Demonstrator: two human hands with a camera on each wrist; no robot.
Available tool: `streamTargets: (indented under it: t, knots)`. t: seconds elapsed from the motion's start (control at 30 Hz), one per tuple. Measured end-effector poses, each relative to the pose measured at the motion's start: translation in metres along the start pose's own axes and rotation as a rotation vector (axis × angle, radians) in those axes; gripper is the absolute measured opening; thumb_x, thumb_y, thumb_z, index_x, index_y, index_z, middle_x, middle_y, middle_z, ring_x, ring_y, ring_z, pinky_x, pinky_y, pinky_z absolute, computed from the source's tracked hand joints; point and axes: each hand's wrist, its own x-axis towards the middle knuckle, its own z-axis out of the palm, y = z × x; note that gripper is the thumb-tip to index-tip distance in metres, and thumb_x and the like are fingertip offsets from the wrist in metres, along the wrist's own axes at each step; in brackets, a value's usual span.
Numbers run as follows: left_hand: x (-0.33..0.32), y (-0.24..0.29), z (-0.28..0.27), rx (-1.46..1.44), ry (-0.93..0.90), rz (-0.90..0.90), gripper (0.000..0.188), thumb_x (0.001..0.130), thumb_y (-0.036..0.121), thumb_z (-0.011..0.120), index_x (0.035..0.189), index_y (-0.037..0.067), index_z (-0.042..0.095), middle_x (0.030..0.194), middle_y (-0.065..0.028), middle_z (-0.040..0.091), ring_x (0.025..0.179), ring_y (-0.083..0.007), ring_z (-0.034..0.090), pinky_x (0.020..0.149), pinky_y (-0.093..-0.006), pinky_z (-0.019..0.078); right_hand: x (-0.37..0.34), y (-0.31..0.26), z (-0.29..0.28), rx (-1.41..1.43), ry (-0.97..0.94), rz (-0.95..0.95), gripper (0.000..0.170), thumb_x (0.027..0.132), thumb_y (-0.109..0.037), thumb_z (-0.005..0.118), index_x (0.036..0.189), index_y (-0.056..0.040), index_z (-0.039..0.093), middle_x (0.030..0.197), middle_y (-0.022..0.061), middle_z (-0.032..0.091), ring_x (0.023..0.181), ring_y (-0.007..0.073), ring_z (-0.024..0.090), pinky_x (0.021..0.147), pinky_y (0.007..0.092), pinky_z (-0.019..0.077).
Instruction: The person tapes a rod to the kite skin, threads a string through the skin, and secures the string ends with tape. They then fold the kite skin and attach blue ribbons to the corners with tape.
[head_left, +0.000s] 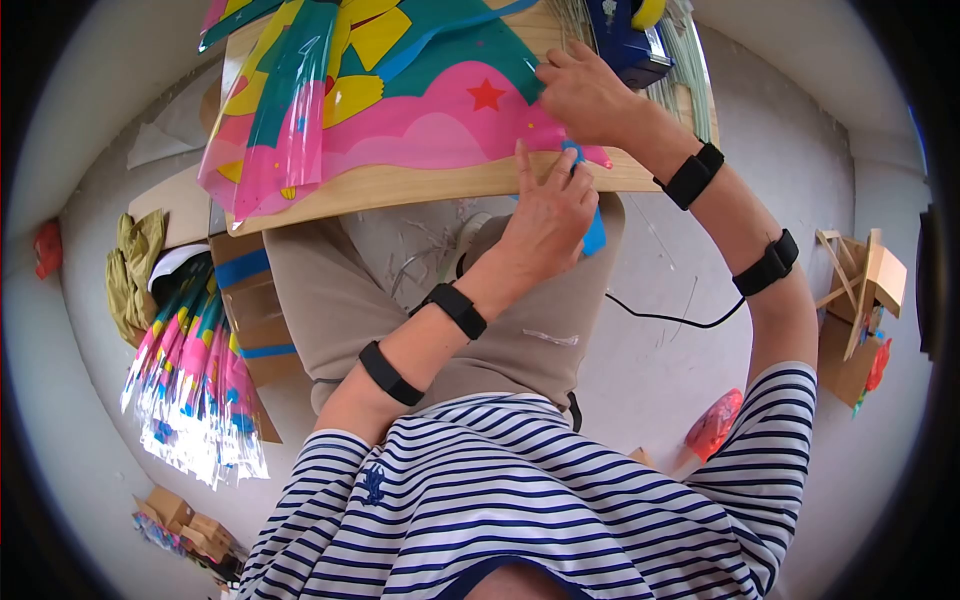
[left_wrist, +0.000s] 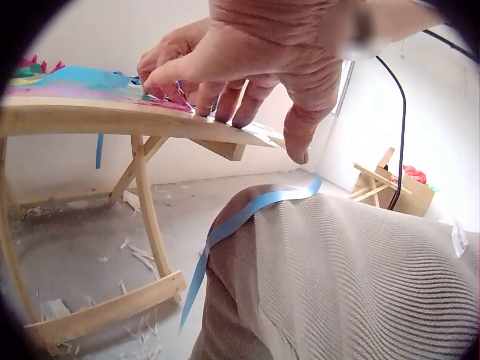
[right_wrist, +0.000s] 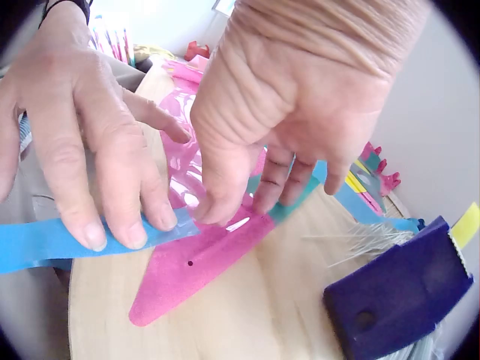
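Note:
A printed plastic sheet (head_left: 430,135) in pink, green and yellow lies along the near edge of the wooden table. My left hand (head_left: 555,215) has its fingers extended, with fingertips pressing on a blue strip (right_wrist: 45,240) at the sheet's edge; its thumb stands apart in the left wrist view. The strip's other end drapes over the knee in that view. Beside it my right hand (right_wrist: 292,97) pinches the pink sheet between thumb and bent fingers, close to the strip's end. A pink corner (right_wrist: 172,281) with a small dark hole sticks out past the right hand.
A dark blue box-like holder (right_wrist: 401,292) with a yellow part stands right of the hands, beside bundles of thin pale sticks (head_left: 690,75). More printed sheets (head_left: 195,370) hang over a cardboard box (head_left: 255,300) at left. A black cable (head_left: 680,320) runs past the right leg.

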Motion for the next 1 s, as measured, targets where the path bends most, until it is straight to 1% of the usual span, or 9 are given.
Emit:
streamTargets:
  t: [0.07, 0.2, 0.27, 0.47, 0.57, 0.67, 0.77, 0.87, 1.0]
  knots:
    - [0.0, 0.001, -0.001, 0.012, 0.001, -0.001, 0.055, 0.067, 0.017, 0.077, 0.117, -0.001, 0.062, 0.131, -0.0115, 0.053, 0.137, -0.0314, 0.04, 0.107, -0.0794, 0.0138, 0.004, 0.005, 0.003, -0.071, 0.11, 0.087, 0.01, 0.068, -0.009, 0.069, 0.078, -0.008, 0.068, 0.095, 0.0063, 0.064, 0.104, 0.0266, 0.057, 0.097, 0.0417, 0.0439]
    - [0.0, 0.0, -0.003, 0.029, -0.003, 0.015, 0.057, 0.067, 0.018, 0.077, 0.118, -0.001, 0.061, 0.131, -0.0114, 0.052, 0.137, -0.0317, 0.04, 0.107, -0.0792, 0.0157, 0.004, 0.014, -0.024, 0.227, 0.265, 0.286, 0.012, 0.072, -0.009, 0.069, 0.082, -0.0045, 0.064, 0.091, 0.009, 0.064, 0.088, 0.0299, 0.062, 0.083, 0.0405, 0.0489]
    - [0.0, -0.002, 0.0, 0.012, 0.065, 0.036, 0.045, 0.067, 0.016, 0.074, 0.108, 0.001, 0.065, 0.126, -0.0122, 0.054, 0.134, -0.0338, 0.042, 0.105, -0.0804, 0.0161, -0.01, 0.004, -0.026, 0.404, 0.298, 0.439, 0.012, 0.072, -0.007, 0.069, 0.081, -0.0017, 0.063, 0.085, 0.0103, 0.065, 0.079, 0.032, 0.063, 0.073, 0.0399, 0.0506]
    - [0.0, 0.0, 0.002, 0.003, 0.046, 0.012, 0.049, 0.066, 0.016, 0.075, 0.11, 0.0, 0.064, 0.128, -0.0122, 0.051, 0.135, -0.0336, 0.041, 0.105, -0.0808, 0.0161, -0.058, -0.02, 0.018, 0.905, 0.179, 0.815, 0.018, 0.075, -0.011, 0.077, 0.077, 0.0019, 0.065, 0.063, 0.0119, 0.065, 0.052, 0.0205, 0.061, 0.051, 0.0354, 0.0467]
    - [0.0, 0.001, 0.002, 0.02, 0.038, 0.006, 0.053, 0.065, 0.017, 0.076, 0.113, 0.0, 0.062, 0.13, -0.0122, 0.05, 0.137, -0.0326, 0.04, 0.105, -0.0807, 0.0162, -0.059, -0.027, 0.031, 1.052, 0.077, 0.973, 0.019, 0.071, -0.022, 0.079, 0.074, -0.0058, 0.071, 0.07, 0.0106, 0.069, 0.069, 0.0305, 0.067, 0.062, 0.0442, 0.0502]
    - [0.001, 0.0, 0.003, 0.04, 0.047, 0.004, 0.052, 0.065, 0.016, 0.075, 0.113, 0.0, 0.062, 0.131, -0.0122, 0.05, 0.136, -0.0322, 0.04, 0.104, -0.081, 0.0159, -0.049, -0.032, 0.043, 0.889, 0.127, 0.95, 0.021, 0.072, -0.017, 0.082, 0.075, -0.0005, 0.069, 0.06, 0.0108, 0.064, 0.052, 0.0194, 0.062, 0.051, 0.0357, 0.0471]
    - [0.001, 0.001, 0.004, 0.039, 0.046, -0.011, 0.051, 0.065, 0.015, 0.075, 0.112, 0.0, 0.063, 0.133, -0.0115, 0.05, 0.135, -0.0314, 0.041, 0.104, -0.0808, 0.0158, -0.034, -0.031, 0.035, 0.819, 0.09, 1.129, 0.025, 0.07, -0.024, 0.084, 0.075, -0.0029, 0.072, 0.062, 0.0126, 0.065, 0.057, 0.0242, 0.064, 0.055, 0.0379, 0.0487]
    - [0.001, 0.001, 0.009, 0.049, 0.064, 0.008, 0.051, 0.065, 0.016, 0.075, 0.112, 0.0, 0.063, 0.133, -0.0107, 0.05, 0.135, -0.0305, 0.041, 0.104, -0.0802, 0.0164, -0.034, -0.031, 0.041, 0.717, 0.232, 1.087, 0.028, 0.07, -0.029, 0.083, 0.077, -0.004, 0.073, 0.065, 0.0137, 0.067, 0.064, 0.028, 0.066, 0.06, 0.0404, 0.0499]
    - [0.0, 0.001, 0.007, 0.074, 0.057, -0.006, 0.053, 0.065, 0.018, 0.076, 0.114, 0.001, 0.063, 0.134, -0.0105, 0.051, 0.135, -0.0295, 0.041, 0.104, -0.0796, 0.0174, -0.043, -0.039, 0.038, 0.755, 0.097, 1.128, 0.029, 0.071, -0.032, 0.082, 0.077, -0.005, 0.073, 0.073, 0.013, 0.069, 0.074, 0.0299, 0.067, 0.066, 0.042, 0.0506]
